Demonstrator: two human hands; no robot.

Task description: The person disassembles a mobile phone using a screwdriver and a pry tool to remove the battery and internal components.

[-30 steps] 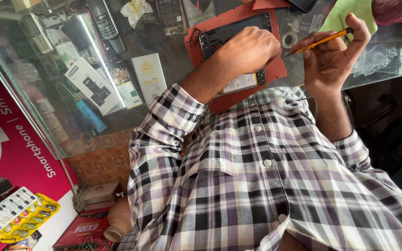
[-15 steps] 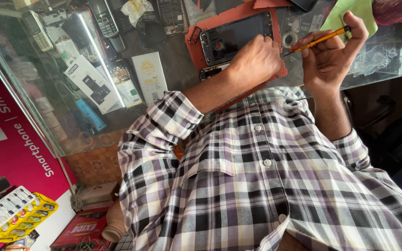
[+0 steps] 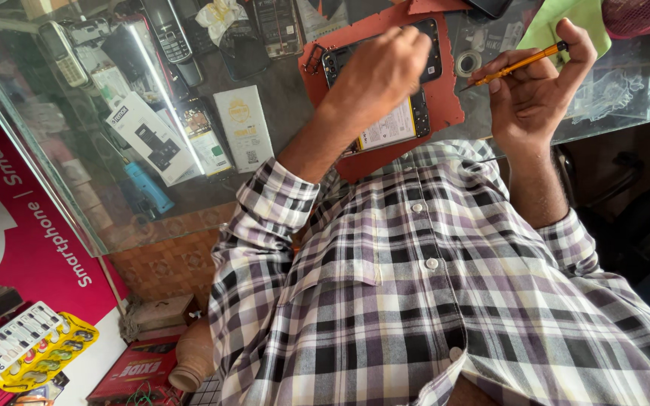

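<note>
An opened phone (image 3: 396, 124) with its back off and its battery showing lies on a red mat (image 3: 449, 105) on a glass counter (image 3: 287, 90). My left hand (image 3: 381, 71) rests curled over the phone's far half, with the fingers bent around its upper edge. To the right of the mat my right hand (image 3: 536, 98) is raised and pinches a thin orange screwdriver (image 3: 517, 64), whose tip points left toward the mat. My checked shirt fills the lower part of the view.
Under the glass lie old handsets (image 3: 167, 34), a white box (image 3: 242, 128) and another printed box (image 3: 148, 139). A small tape roll (image 3: 466, 64), a green cloth (image 3: 573, 19) and a pink mesh basket (image 3: 645, 15) sit near my right hand. A red banner (image 3: 24, 225) and a yellow tray (image 3: 47, 353) are at lower left.
My left hand has slid from the phone's near part up to its far half, uncovering the battery. My right hand still holds the screwdriver in about the same place.
</note>
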